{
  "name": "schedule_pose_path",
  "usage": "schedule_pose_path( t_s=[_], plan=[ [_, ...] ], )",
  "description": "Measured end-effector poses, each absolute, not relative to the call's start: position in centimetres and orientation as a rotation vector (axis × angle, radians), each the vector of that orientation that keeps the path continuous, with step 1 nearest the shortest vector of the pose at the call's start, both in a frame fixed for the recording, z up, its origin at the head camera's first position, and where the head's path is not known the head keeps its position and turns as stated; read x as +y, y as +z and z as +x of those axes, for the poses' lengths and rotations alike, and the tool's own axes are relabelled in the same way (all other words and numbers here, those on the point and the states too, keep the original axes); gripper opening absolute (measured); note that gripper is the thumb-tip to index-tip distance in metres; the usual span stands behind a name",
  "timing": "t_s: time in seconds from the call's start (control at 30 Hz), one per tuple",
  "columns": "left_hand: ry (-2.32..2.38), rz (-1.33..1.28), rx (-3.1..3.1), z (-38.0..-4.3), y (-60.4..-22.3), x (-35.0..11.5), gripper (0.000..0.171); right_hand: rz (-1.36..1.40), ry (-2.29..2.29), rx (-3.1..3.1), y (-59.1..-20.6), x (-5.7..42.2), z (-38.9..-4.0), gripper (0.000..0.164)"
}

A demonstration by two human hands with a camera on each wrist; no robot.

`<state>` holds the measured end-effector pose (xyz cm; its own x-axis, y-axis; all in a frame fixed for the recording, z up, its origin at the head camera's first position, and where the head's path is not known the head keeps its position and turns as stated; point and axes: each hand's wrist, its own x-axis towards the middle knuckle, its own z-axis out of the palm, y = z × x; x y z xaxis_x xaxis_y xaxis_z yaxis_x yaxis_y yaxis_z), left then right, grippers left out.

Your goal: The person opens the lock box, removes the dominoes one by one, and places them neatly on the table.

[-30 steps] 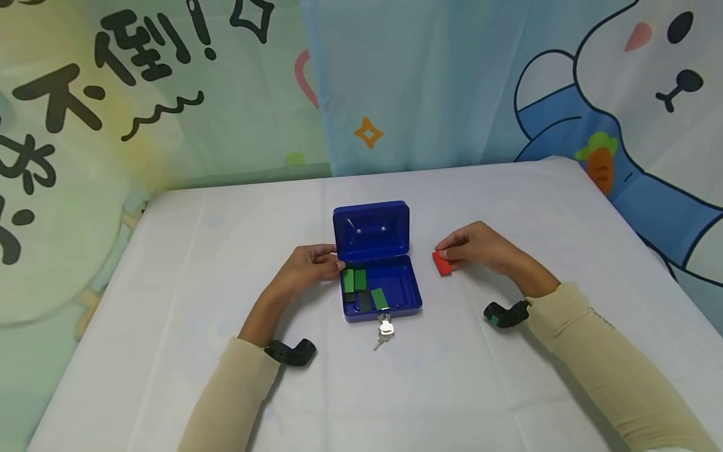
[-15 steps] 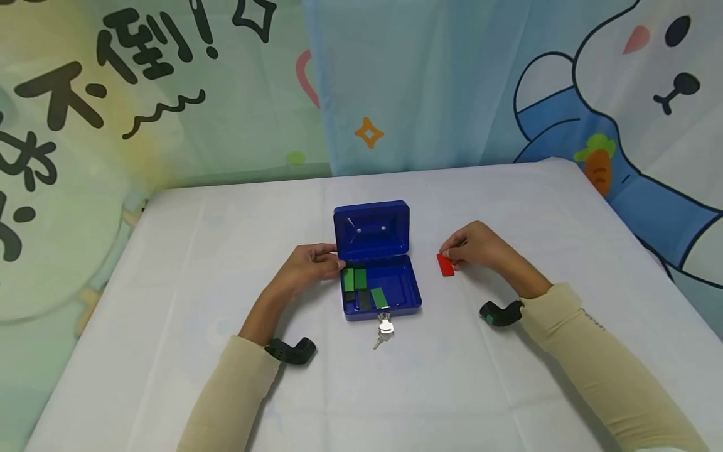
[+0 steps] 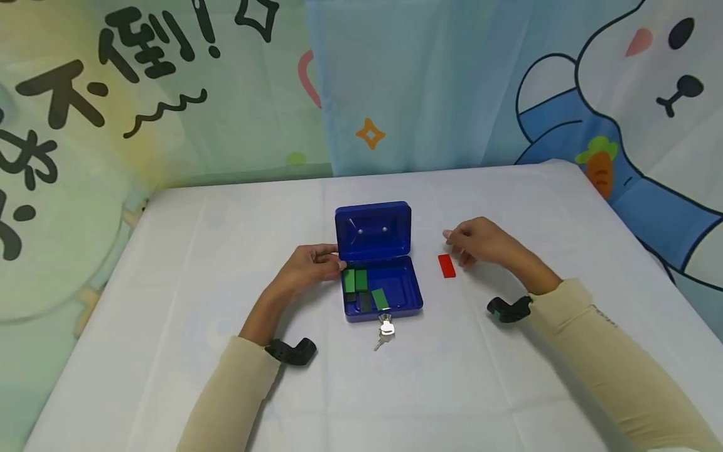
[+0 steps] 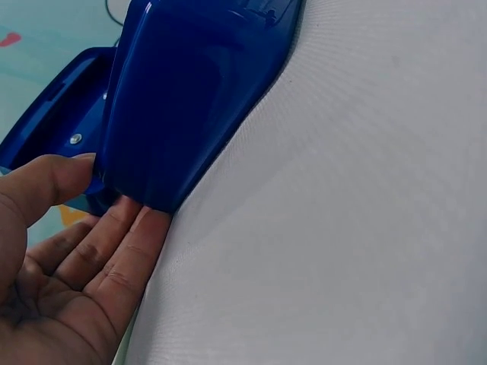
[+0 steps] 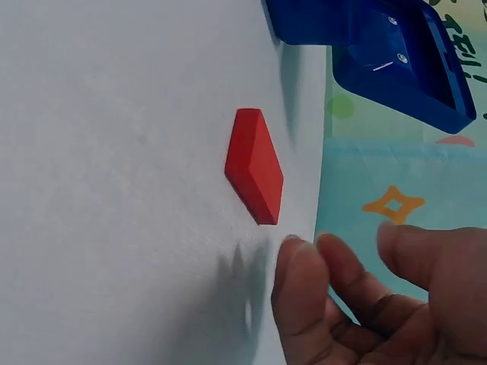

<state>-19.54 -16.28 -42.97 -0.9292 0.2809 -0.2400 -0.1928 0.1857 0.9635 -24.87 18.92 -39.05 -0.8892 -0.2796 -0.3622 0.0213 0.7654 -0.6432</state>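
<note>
A blue cash box stands on the white table with its lid raised. My left hand holds its back left corner, thumb at the rim and fingers against the outer wall. Inside, along the left and front, lie several green blocks and dark blocks. To the right of the box a red block lies flat on the cloth. Just beyond it hovers my right hand, thumb and fingers parted with nothing between them; the right wrist view shows a gap to the red block.
Keys hang from the lock at the front of the box. A white cloth covers the table. Printed curtains rise behind and beside it. Each wrist wears a black camera mount.
The red block was pinched in my right hand, came down onto the table a little further right, and was let go. The right hand then lifted slightly away. My left hand stayed put.
</note>
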Motion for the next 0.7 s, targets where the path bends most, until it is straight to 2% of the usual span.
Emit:
schedule_pose_path(
  t_s=[0.33,0.7],
  plan=[
    [1.792,0.072,2.11,-19.7,-43.0,-16.3,0.058,-0.159,-1.236,2.488,-38.5,19.1,-24.1,0.05],
    [1.822,0.056,2.071,-19.7,-43.1,-16.2,0.057,-0.246,-1.48,2.415,-38.9,17.8,-23.7,0.038]
  ],
)
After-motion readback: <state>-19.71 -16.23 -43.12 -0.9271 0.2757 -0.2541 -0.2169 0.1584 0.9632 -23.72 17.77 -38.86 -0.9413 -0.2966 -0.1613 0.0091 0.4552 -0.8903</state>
